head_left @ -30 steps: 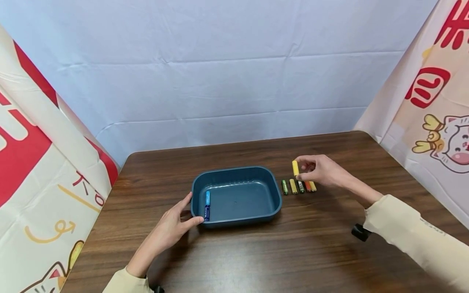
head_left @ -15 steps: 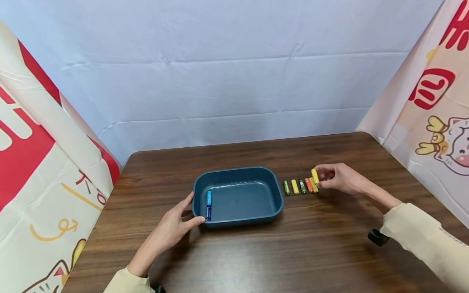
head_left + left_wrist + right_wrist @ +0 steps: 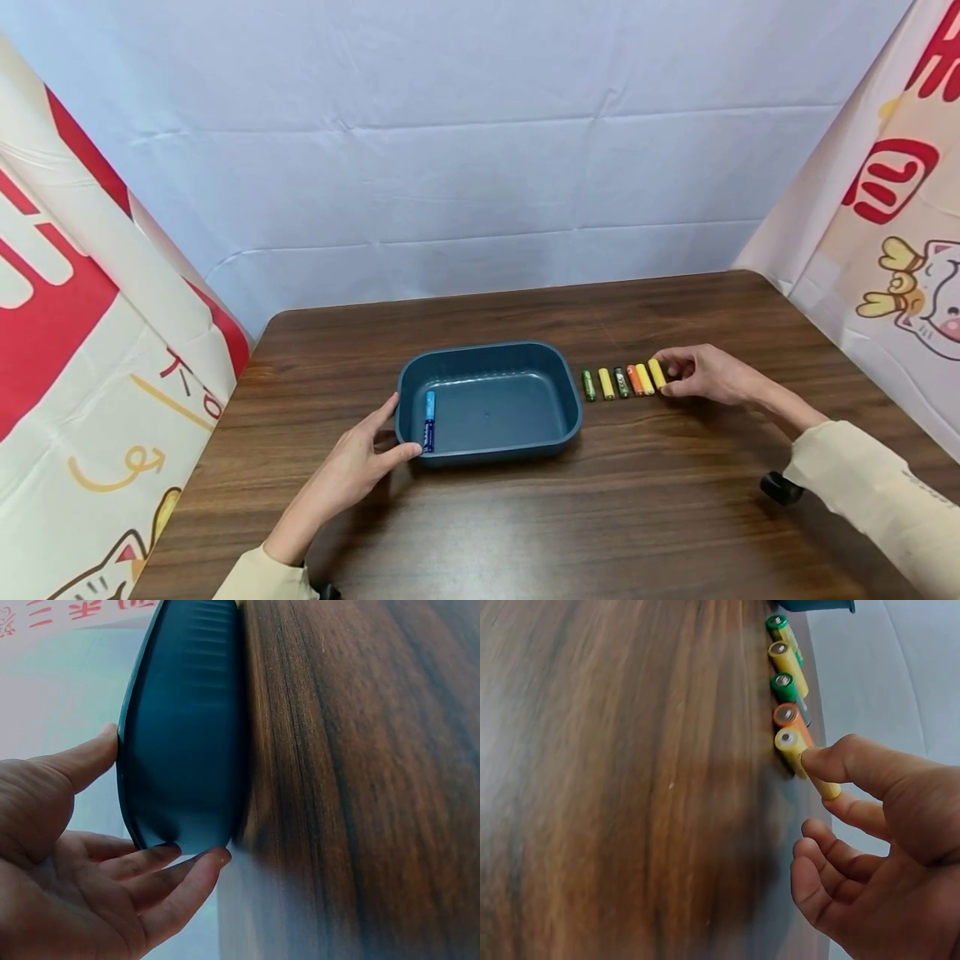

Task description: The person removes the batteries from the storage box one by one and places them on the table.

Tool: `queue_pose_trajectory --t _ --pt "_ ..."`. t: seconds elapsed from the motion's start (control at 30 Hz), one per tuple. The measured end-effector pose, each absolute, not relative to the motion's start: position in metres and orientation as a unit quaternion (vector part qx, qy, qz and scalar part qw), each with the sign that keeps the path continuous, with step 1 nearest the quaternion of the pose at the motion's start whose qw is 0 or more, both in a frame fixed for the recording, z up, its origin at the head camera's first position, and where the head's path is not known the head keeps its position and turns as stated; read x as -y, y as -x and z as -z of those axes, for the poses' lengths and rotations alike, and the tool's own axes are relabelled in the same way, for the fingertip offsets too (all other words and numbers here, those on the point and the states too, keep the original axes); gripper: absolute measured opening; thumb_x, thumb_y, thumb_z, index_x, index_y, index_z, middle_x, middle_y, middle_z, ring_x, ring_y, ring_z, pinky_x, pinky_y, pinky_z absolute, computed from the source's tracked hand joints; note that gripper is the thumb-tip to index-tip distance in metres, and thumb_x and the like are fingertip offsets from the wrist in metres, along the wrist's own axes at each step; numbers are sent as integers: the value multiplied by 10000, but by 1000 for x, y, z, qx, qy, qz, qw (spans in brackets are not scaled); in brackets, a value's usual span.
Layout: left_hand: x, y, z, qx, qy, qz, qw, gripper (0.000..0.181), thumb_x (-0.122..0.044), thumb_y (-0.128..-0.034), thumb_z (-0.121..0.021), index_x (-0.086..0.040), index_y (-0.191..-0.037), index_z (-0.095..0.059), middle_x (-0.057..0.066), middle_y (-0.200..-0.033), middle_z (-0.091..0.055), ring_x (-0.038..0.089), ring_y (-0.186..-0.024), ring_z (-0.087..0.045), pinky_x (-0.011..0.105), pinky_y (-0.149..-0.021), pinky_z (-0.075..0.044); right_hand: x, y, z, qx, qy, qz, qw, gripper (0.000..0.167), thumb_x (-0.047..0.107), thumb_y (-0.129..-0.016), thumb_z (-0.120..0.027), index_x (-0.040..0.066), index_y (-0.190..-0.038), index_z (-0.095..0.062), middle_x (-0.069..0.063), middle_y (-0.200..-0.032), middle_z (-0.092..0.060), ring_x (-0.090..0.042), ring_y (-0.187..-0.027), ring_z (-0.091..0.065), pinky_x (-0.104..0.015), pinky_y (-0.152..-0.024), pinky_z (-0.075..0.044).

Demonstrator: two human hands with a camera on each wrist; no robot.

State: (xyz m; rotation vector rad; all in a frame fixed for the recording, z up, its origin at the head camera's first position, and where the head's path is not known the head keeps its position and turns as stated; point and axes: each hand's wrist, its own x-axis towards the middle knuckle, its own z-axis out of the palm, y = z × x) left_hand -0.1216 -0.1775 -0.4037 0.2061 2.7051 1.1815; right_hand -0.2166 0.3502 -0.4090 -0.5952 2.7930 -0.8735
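Right of the tub (image 3: 495,410), the right hand (image 3: 703,373) pinches one yellow battery (image 3: 657,374), aligned front-to-back, beside five more batteries (image 3: 621,382); the spread left hand (image 3: 351,460) touches the tub.

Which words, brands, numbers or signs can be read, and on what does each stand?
None reads clearly enough to quote.
Left printed cloth: red characters, slanted, partly cut off.
Right printed cloth: red characters, partly cut off, unclear.
Batteries in row: print too small.
Blue thing in tray: too blurred.
Right sleeve: small marks, unreadable.
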Motion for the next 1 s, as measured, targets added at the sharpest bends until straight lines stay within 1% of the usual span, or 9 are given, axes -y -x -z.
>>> queue_pose_trajectory --t 0.23,0.37,0.53,0.83,1.0 --pt "177 122 405 -911 -69 -397 90 848 -344 -974 -745 -101 -1641 -280 197 -1598 -412 380 -1329 -559 608 -1075 -433 -358 219 415 -937 197 275 90 465 157 -909 -812 -74 -1277 -645 -64 -975 -618 -171 -844 -527 -292 -675 -440" --pt "177 122 405 -911 -69 -396 89 849 -346 -973 -745 -103 -1641 -281 194 -1600 -411 382 -1328 -560 606 -1075 -434 -358 220 415 -935 195 277 101 472 155 -911 -807 -78 -1286 -642 -71 -975 -610 -183 -851 -522 -295 -675 -432" --pt "177 122 404 -911 -68 -396 88 846 -345 -974 -745 -105 -1641 -283 191 -1598 -414 380 -1331 -557 612 -1081 -424 -358 220 415 -934 195 281 107 486 149 -913 -800 -87 -1302 -629 -74 -960 -596 -185 -821 -493 -295 -655 -407" --pt "177 122 405 -911 -71 -397 88 847 -347 -976 -743 -108 -1642 -279 190 -1600 -412 384 -1335 -553 613 -1085 -420 -359 221 416 -934 183 283 117 577 161 -905 -808 -120 -1353 -578 -94 -982 -597 -197 -833 -502 -311 -667 -425" --pt "177 122 405 -911 -70 -397 90 849 -354 -976 -741 -111 -1644 -276 187 -1604 -407 378 -1337 -553 615 -1086 -419 -359 222 416 -933 180 289 117 630 155 -889 -824 -135 -1374 -545 -95 -978 -579 -195 -828 -485 -296 -672 -419"
